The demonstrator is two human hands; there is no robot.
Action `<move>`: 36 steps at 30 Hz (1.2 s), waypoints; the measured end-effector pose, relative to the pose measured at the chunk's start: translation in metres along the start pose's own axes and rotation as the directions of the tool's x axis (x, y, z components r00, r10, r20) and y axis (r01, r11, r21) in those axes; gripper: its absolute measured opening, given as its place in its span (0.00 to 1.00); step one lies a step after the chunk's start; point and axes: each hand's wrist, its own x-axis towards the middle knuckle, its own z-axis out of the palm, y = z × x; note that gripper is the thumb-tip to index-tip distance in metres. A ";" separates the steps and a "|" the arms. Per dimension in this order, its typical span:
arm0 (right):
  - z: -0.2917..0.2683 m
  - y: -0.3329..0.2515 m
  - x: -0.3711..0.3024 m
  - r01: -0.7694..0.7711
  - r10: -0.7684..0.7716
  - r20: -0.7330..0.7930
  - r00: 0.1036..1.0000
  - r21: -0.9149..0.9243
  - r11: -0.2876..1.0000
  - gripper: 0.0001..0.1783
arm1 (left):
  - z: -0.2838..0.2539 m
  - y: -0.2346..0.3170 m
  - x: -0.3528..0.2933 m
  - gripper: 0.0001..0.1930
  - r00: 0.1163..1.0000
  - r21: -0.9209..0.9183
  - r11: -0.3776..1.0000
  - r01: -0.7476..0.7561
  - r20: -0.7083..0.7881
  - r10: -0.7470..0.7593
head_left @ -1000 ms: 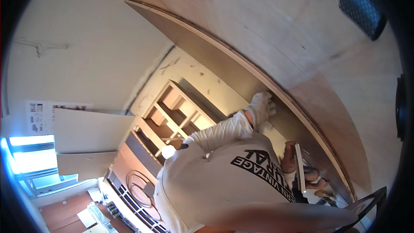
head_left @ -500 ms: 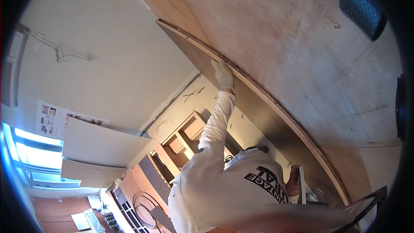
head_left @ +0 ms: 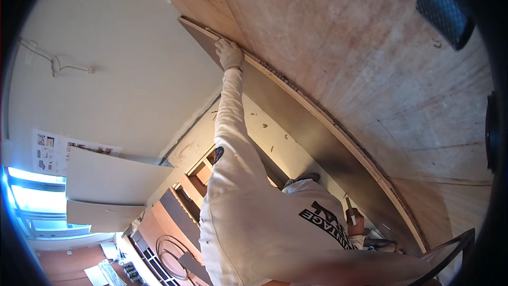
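Observation:
My left hand, in a pale glove, is stretched far up along a long wooden board. Its extended fingers lie flat against the board's pale edge, near the upper end. Down at the lower right, my right hand is closed around a narrow flat tool with a brown part and a pale part. Its exact kind is too small to make out. The board has a smooth grey-brown face and leans along a large plywood surface.
A pale wall with a loose cable fills the left side. Leaning boards stand by a bright window. Open wooden shelving and a coiled strip lie below. A dark strap is at the lower right.
My left hand has slid up and left along the board's edge toward its end. My right hand has turned the tool, showing it at a different angle. The view has shifted slightly.

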 end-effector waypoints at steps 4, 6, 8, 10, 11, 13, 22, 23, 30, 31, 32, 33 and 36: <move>0.041 0.080 -0.022 -0.281 0.281 -0.020 0.960 0.014 0.960 0.10 | -0.002 -0.003 -0.044 0.23 0.963 0.045 0.964 -0.262 -0.057 0.265; 0.042 0.079 -0.014 -0.324 0.324 -0.001 0.946 -0.001 0.946 0.10 | -0.015 -0.001 -0.064 0.23 0.939 -0.006 0.940 -0.342 -0.020 0.342; 0.038 0.078 0.002 -0.332 0.333 0.016 0.943 -0.024 0.943 0.10 | -0.027 0.017 -0.086 0.24 0.939 -0.094 0.936 -0.341 0.019 0.344; 0.032 0.079 0.016 -0.328 0.329 0.020 0.944 -0.061 0.943 0.10 | -0.026 0.037 -0.110 0.23 0.942 -0.133 0.933 -0.335 -0.010 0.337; 0.029 0.079 0.027 -0.314 0.317 0.035 0.948 -0.080 0.946 0.10 | -0.026 0.041 -0.122 0.23 0.943 -0.138 0.933 -0.332 -0.031 0.331; 0.026 0.074 0.047 -0.283 0.292 0.059 0.955 -0.118 0.952 0.10 | -0.015 0.034 -0.143 0.21 0.949 -0.222 0.923 -0.314 -0.101 0.298; 0.016 0.064 0.087 -0.220 0.248 0.143 0.958 -0.188 0.957 0.10 | 0.005 0.049 -0.163 0.15 0.946 -0.428 0.871 -0.240 -0.303 0.111; 0.014 0.066 0.086 -0.221 0.251 0.152 0.956 -0.191 0.956 0.10 | 0.004 0.052 -0.166 0.15 0.944 -0.443 0.863 -0.243 -0.311 0.106; 0.007 0.072 0.089 -0.203 0.241 0.217 0.946 -0.182 0.962 0.10 | 0.001 0.059 -0.168 0.11 0.946 -0.464 0.857 -0.224 -0.317 0.076; 0.008 0.073 0.091 -0.194 0.232 0.230 0.945 -0.178 0.965 0.10 | 0.001 0.056 -0.165 0.11 0.945 -0.440 0.870 -0.222 -0.317 0.081; 0.008 0.076 0.091 -0.185 0.227 0.243 0.943 -0.182 0.966 0.10 | 0.001 0.057 -0.163 0.11 0.945 -0.433 0.873 -0.224 -0.316 0.085; 0.008 0.080 0.091 -0.178 0.221 0.251 0.943 -0.183 0.967 0.10 | -0.001 0.059 -0.161 0.11 0.947 -0.425 0.879 -0.217 -0.309 0.084; 0.009 0.082 0.098 -0.152 0.202 0.287 0.936 -0.188 0.970 0.10 | 0.002 0.051 -0.168 0.12 0.962 -0.412 0.895 -0.173 -0.264 0.065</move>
